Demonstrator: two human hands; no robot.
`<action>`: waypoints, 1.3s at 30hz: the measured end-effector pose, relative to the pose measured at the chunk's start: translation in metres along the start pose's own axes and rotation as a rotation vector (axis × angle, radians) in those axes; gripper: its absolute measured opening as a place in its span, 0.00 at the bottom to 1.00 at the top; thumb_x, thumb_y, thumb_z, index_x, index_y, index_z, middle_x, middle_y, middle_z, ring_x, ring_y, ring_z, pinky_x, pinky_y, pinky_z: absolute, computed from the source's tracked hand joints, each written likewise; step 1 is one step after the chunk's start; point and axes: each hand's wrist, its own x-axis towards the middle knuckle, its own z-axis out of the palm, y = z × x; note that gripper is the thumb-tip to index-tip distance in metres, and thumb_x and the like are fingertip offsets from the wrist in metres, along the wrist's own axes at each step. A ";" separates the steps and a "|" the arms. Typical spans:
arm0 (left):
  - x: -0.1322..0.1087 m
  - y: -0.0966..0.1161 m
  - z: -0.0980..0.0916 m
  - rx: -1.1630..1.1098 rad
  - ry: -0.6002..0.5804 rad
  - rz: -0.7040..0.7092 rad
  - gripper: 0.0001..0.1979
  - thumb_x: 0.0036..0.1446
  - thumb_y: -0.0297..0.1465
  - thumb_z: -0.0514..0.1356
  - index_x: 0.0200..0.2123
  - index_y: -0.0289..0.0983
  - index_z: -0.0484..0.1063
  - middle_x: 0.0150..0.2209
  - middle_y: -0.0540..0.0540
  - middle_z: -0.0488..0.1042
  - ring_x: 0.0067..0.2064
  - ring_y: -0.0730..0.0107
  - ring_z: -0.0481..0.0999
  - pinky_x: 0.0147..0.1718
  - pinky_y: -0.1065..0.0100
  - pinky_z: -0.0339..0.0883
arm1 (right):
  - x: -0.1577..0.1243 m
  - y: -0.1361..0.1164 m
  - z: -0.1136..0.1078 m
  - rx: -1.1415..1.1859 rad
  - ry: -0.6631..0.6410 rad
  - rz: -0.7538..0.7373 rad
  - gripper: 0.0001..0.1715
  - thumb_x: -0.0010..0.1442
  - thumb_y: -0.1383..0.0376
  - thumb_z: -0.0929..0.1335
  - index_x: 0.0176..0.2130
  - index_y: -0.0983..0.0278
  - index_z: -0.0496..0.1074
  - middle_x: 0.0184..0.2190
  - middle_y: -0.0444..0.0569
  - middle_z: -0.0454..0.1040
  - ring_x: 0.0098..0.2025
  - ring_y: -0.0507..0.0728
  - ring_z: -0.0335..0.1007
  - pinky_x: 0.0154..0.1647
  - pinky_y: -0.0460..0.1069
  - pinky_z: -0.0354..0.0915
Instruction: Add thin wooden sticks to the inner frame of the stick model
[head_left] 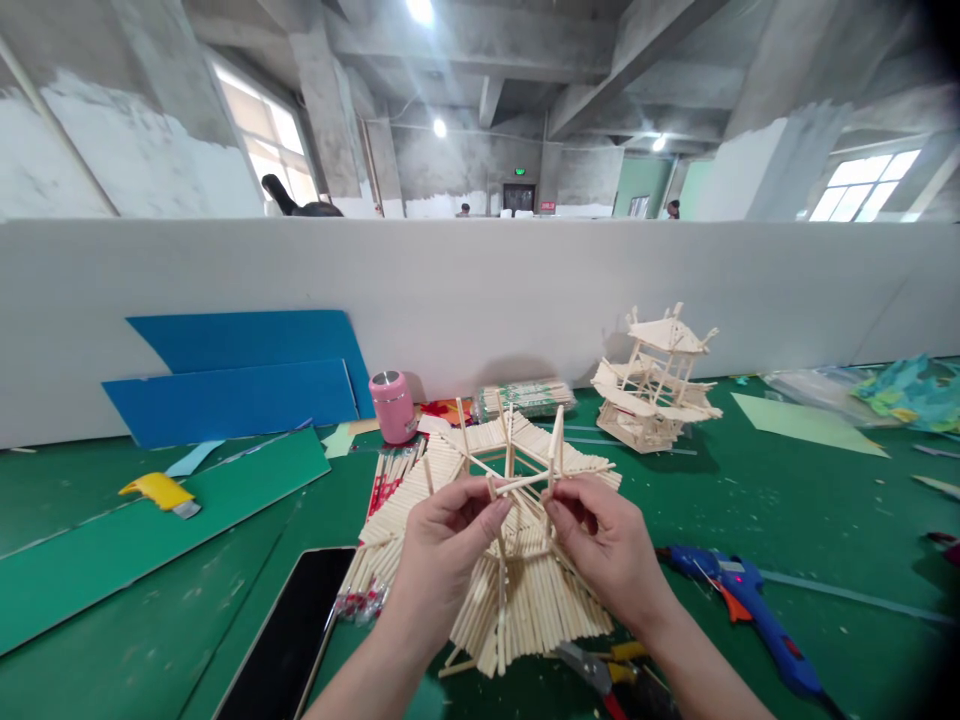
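Observation:
A model roof of pale wooden sticks [536, 590] sits on the table in front of me, with thin stick posts rising round its open centre. Between my hands a short wooden stick [523, 483] lies level across two of the posts. My left hand [457, 530] pinches its left end against a post. At the other end, my right hand [600, 535] is closed with thumb and fingertips on the stick and the right post. The fingers partly cover both joints, so I cannot tell whether the ends are fixed.
A blue glue gun [750, 600] lies right, pliers [592, 670] near my right wrist. A phone [289, 630], yellow cutter [161, 492] and green board [150, 530] lie left. Behind stand a pink flask [393, 408], packed sticks [525, 397] and a stick pavilion [656, 385] before a white partition [480, 300].

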 end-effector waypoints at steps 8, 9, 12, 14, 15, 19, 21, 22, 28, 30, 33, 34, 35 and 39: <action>0.001 0.001 0.000 0.038 0.003 0.007 0.04 0.44 0.25 0.64 0.28 0.36 0.76 0.26 0.50 0.75 0.28 0.74 0.70 0.28 0.74 0.63 | 0.000 -0.001 0.001 0.010 0.001 -0.004 0.06 0.56 0.66 0.63 0.32 0.63 0.70 0.27 0.46 0.70 0.28 0.52 0.65 0.27 0.45 0.62; 0.001 0.001 0.000 0.045 0.006 0.011 0.04 0.44 0.26 0.64 0.28 0.36 0.76 0.26 0.50 0.75 0.28 0.74 0.70 0.28 0.74 0.63 | 0.000 -0.001 0.001 0.011 0.001 -0.006 0.06 0.56 0.66 0.63 0.32 0.63 0.70 0.27 0.46 0.71 0.29 0.52 0.65 0.27 0.45 0.62; 0.001 0.001 0.000 0.050 0.014 0.014 0.04 0.43 0.26 0.65 0.27 0.36 0.76 0.25 0.49 0.75 0.28 0.73 0.71 0.28 0.73 0.64 | 0.001 -0.001 0.001 0.011 0.003 -0.012 0.06 0.56 0.66 0.63 0.32 0.63 0.70 0.27 0.46 0.71 0.28 0.52 0.65 0.26 0.45 0.62; 0.001 0.002 0.000 0.049 0.018 0.008 0.04 0.43 0.26 0.65 0.27 0.35 0.76 0.25 0.49 0.75 0.28 0.72 0.71 0.28 0.73 0.64 | 0.001 -0.001 0.001 0.011 0.003 -0.014 0.06 0.56 0.66 0.63 0.32 0.63 0.70 0.27 0.46 0.71 0.28 0.52 0.65 0.26 0.45 0.62; 0.001 0.001 0.000 0.047 0.018 0.007 0.04 0.43 0.26 0.65 0.27 0.35 0.76 0.25 0.49 0.75 0.28 0.72 0.71 0.28 0.73 0.65 | 0.001 -0.001 0.001 0.011 0.003 -0.015 0.06 0.56 0.66 0.63 0.32 0.63 0.70 0.27 0.46 0.71 0.28 0.52 0.65 0.26 0.45 0.62; 0.000 0.001 0.000 0.035 0.016 0.009 0.04 0.43 0.26 0.65 0.27 0.36 0.76 0.26 0.49 0.75 0.29 0.73 0.72 0.28 0.74 0.65 | 0.001 -0.001 0.000 0.011 0.004 -0.014 0.06 0.56 0.67 0.63 0.32 0.63 0.70 0.27 0.46 0.71 0.28 0.52 0.65 0.26 0.45 0.61; -0.001 0.000 0.000 0.025 0.007 0.007 0.04 0.44 0.26 0.65 0.28 0.36 0.77 0.26 0.49 0.76 0.29 0.74 0.72 0.29 0.75 0.65 | 0.001 -0.001 0.000 0.010 0.000 -0.012 0.05 0.56 0.67 0.63 0.32 0.63 0.69 0.27 0.46 0.70 0.28 0.52 0.65 0.26 0.45 0.61; -0.001 0.000 0.000 0.019 0.002 0.004 0.04 0.44 0.25 0.65 0.28 0.36 0.77 0.26 0.50 0.76 0.29 0.75 0.71 0.29 0.76 0.64 | 0.001 -0.001 0.000 0.010 -0.001 -0.011 0.05 0.56 0.67 0.63 0.32 0.63 0.69 0.27 0.46 0.70 0.28 0.52 0.64 0.26 0.45 0.61; 0.000 0.001 0.000 0.011 -0.002 0.001 0.04 0.44 0.25 0.64 0.28 0.37 0.76 0.26 0.50 0.75 0.29 0.74 0.72 0.29 0.76 0.64 | 0.000 -0.001 0.000 0.015 -0.011 0.003 0.06 0.56 0.66 0.63 0.32 0.63 0.69 0.27 0.45 0.70 0.29 0.52 0.64 0.27 0.45 0.61; 0.000 0.001 0.000 0.012 0.003 -0.005 0.04 0.44 0.25 0.65 0.27 0.36 0.76 0.26 0.50 0.75 0.29 0.75 0.71 0.29 0.76 0.64 | 0.000 -0.001 0.000 0.019 -0.015 0.006 0.06 0.56 0.67 0.63 0.33 0.63 0.69 0.28 0.46 0.70 0.29 0.52 0.65 0.27 0.45 0.61; -0.002 0.000 0.000 -0.005 0.006 -0.006 0.04 0.43 0.25 0.65 0.27 0.37 0.77 0.26 0.51 0.76 0.29 0.76 0.71 0.29 0.77 0.64 | 0.000 -0.001 0.000 0.022 -0.023 0.011 0.06 0.56 0.67 0.63 0.33 0.63 0.69 0.28 0.46 0.70 0.29 0.52 0.64 0.27 0.45 0.60; -0.002 0.000 0.000 -0.013 0.001 -0.004 0.04 0.43 0.25 0.65 0.28 0.37 0.77 0.26 0.51 0.76 0.29 0.76 0.71 0.29 0.77 0.64 | 0.000 -0.001 0.000 0.023 -0.024 0.012 0.05 0.56 0.67 0.63 0.32 0.63 0.69 0.28 0.46 0.69 0.29 0.52 0.64 0.27 0.45 0.60; -0.002 -0.001 -0.001 -0.019 -0.006 -0.002 0.05 0.44 0.26 0.65 0.28 0.37 0.77 0.27 0.51 0.76 0.30 0.76 0.71 0.29 0.77 0.64 | 0.000 -0.001 0.000 0.023 -0.025 0.014 0.05 0.56 0.67 0.63 0.32 0.63 0.69 0.28 0.45 0.69 0.29 0.51 0.64 0.27 0.45 0.60; -0.001 -0.003 -0.002 -0.032 -0.019 -0.006 0.05 0.44 0.26 0.65 0.28 0.38 0.76 0.27 0.52 0.76 0.30 0.77 0.71 0.30 0.78 0.63 | 0.000 -0.001 0.000 0.029 -0.029 0.017 0.05 0.56 0.67 0.63 0.33 0.63 0.69 0.28 0.45 0.69 0.29 0.51 0.63 0.27 0.44 0.59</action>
